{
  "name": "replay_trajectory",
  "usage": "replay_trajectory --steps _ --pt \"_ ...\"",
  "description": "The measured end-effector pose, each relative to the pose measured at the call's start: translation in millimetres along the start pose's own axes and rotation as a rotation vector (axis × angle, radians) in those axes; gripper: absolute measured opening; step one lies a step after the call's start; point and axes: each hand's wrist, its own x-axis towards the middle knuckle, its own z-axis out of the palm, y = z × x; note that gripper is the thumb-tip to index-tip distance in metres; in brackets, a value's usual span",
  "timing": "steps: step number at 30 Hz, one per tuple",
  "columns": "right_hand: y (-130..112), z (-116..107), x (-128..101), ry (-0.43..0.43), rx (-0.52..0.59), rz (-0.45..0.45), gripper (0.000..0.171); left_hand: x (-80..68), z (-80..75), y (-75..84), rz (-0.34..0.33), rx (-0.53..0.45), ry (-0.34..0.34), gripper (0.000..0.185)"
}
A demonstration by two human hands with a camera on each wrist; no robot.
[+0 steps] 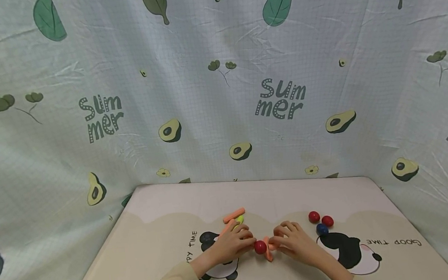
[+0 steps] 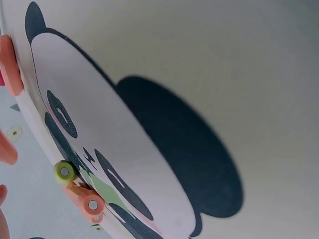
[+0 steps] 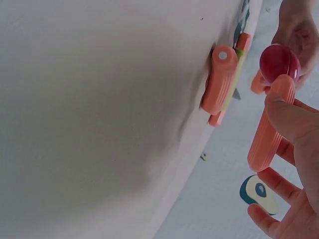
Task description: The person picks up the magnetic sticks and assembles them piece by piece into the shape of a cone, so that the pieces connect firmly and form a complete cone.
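Right hand (image 3: pixel 291 164) pinches a ribbed orange stick (image 3: pixel 269 124) touching a glossy red ball (image 3: pixel 279 62).

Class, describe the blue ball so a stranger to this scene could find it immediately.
Start at the panda mat and find the right hand. Just beyond it sit three balls; the blue ball is nearest the panda print, the only one not red.

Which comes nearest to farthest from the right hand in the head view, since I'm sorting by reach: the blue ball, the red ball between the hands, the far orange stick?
From the right hand:
1. Red ball, just left of its fingertips.
2. Blue ball, to its right.
3. Far orange stick, up-left, beyond the left hand.
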Motion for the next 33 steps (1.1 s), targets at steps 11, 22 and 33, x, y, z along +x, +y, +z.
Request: replay_trajectory --steps 11,22,33 --pt "-2.4 -1.4 0.0 -0.053 -0.014 0.014 0.032 0.1 0.4 0.4 0.014 -0.021 0.018 0.016" --pt "-8.9 -2.8 4.7 -0.065 -0.041 -0.009 0.028 5.1 -12.0 8.3 -0.023 -0.071 -0.177 0.018" --pt "-17.8 2.1 6.0 -0.136 -0.020 -0.023 0.022 -1.1 -7.5 13.7 0.000 -0.062 -0.314 0.028"
